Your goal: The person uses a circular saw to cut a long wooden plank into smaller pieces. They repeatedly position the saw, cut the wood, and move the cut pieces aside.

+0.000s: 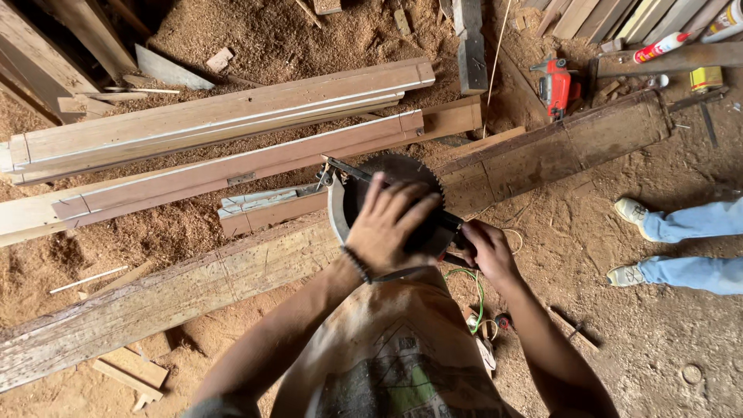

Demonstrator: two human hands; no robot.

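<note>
The saw [387,203], a hand-held circular one with a toothed dark blade and a pale guard, sits on the long beam [193,290] that runs slantwise over the floor, about midway along it and close to its upper edge. The left hand [391,228] lies flat over the blade housing, fingers [402,203] spread apart and pressing down, not closed round anything. The right hand [487,251] is shut on the saw's handle at the right side. The saw looks heavy and rigid, metal throughout, with sharp teeth showing at the top rim; the safe holds seem to be the handle and the smooth housing, well clear of the teeth. A green cord [474,290] trails from below the handle toward the person's lap.

Beyond the beam's far edge lie door-frame lengths [232,166], side by side on the sawdust-covered floor [673,340]. Farther off, near the top right, a red power tool [557,85] rests by another plank, with a tube [662,46] and a small yellow tin [704,77] beyond it. At the right edge stand another person's legs [689,244] in jeans and pale shoes, well apart from the saw.
</note>
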